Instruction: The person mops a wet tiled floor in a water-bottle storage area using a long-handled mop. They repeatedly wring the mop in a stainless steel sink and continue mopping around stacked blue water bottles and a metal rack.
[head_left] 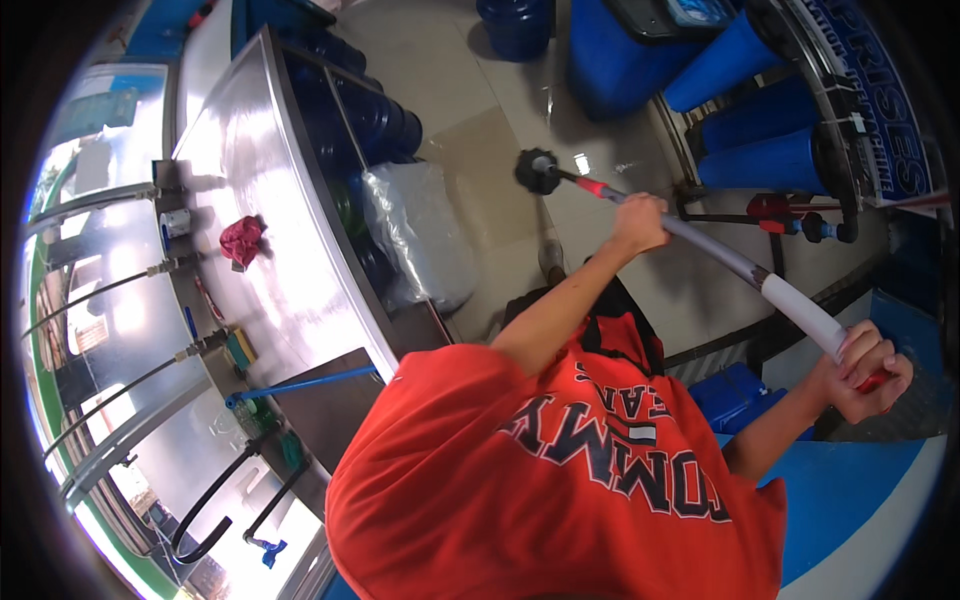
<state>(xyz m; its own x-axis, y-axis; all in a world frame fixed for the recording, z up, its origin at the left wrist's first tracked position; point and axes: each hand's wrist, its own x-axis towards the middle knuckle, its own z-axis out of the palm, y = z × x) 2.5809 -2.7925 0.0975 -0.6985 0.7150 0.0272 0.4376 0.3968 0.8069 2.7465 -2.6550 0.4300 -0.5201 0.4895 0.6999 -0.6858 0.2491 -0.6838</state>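
Note:
A long grey and white pole (720,249) slants across in front of me, with red collars and a black lobed head (537,172) at its far end, low over the tiled floor. What kind of tool it is, I cannot make out for certain. My left hand (640,224) is wrapped round the grey shaft, nearer the head. At the white upper end, my right hand (872,372) closes round the grip, where a bit of red shows between the fingers. Both arms reach out from a red shirt.
A shiny metal counter (285,230) runs along the left, bearing a crumpled dark red cloth (241,242) and a sponge (241,348). Beneath it are blue water jugs (375,120) and a clear plastic-wrapped bundle (420,235). Blue bins (620,60), blue cylinders (760,160) and pipes stand at the right.

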